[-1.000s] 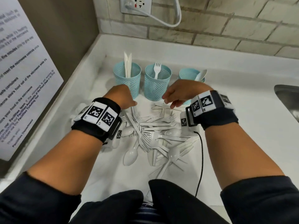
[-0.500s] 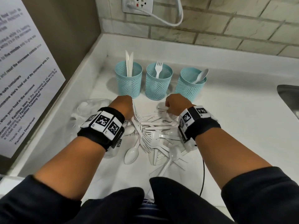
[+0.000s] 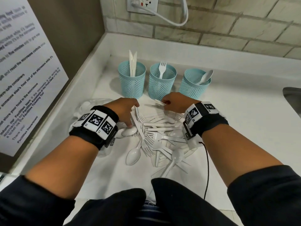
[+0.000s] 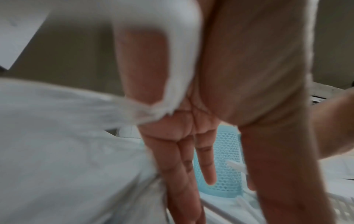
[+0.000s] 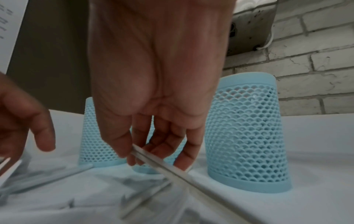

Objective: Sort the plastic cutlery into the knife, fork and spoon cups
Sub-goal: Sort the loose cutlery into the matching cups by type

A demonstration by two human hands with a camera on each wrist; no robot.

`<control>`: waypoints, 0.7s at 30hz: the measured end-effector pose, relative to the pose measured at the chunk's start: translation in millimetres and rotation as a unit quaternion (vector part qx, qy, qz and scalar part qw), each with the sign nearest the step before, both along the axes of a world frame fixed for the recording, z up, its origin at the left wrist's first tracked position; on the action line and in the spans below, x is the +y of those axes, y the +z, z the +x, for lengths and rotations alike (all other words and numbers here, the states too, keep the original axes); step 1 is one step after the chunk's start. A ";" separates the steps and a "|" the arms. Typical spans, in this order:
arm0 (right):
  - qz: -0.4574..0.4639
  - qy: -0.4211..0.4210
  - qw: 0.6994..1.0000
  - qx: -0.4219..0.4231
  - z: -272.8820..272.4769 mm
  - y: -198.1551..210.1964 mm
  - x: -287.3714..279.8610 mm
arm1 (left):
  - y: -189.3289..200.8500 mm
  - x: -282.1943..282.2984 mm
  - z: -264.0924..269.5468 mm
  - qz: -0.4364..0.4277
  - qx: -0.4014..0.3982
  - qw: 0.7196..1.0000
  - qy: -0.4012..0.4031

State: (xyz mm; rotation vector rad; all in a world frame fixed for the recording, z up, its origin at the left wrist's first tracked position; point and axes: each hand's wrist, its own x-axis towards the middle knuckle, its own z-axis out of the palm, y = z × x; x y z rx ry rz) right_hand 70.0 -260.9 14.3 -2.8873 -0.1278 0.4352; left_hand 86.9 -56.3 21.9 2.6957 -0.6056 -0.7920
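Note:
Three blue mesh cups stand in a row at the back: the knife cup (image 3: pixel 132 82), the fork cup (image 3: pixel 162 84) and the spoon cup (image 3: pixel 194 85). In front of them lies a pile of white plastic cutlery (image 3: pixel 159 132). My left hand (image 3: pixel 133 115) reaches into the pile's left side with straight fingers (image 4: pixel 184 166), its thumb touching a spoon bowl (image 3: pixel 130 131). At the pile's far edge my right hand (image 3: pixel 166 103) pinches the handle of a white cutlery piece (image 5: pixel 191 181). I cannot tell what kind of piece it is.
A crumpled clear plastic bag (image 3: pixel 91 105) lies left of the pile. A printed notice (image 3: pixel 24 70) hangs on the left wall, with an outlet and cord (image 3: pixel 141 4) on the brick back wall. A sink edge (image 3: pixel 293 98) shows at right. A black cable (image 3: pixel 207 160) trails from my right wrist.
Both hands have come down from in front of the cups onto the pile. The right hand has taken hold of a handle at the far edge.

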 end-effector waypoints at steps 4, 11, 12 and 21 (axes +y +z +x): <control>0.074 -0.021 0.997 -0.006 0.3 8.4 6.4 | -1.1 -1.4 0.7 -0.017 0.008 1.000 0.007; 0.157 0.001 0.988 -0.005 -0.6 6.3 26.9 | -7.7 -4.4 2.2 -0.041 0.000 0.999 0.018; 0.139 0.014 0.990 0.011 -0.2 3.8 30.3 | -8.5 -4.1 3.3 -0.050 0.002 0.999 0.022; 0.152 0.002 0.986 0.067 7.2 -12.1 48.8 | -17.0 -4.1 9.4 -0.139 0.003 0.988 0.060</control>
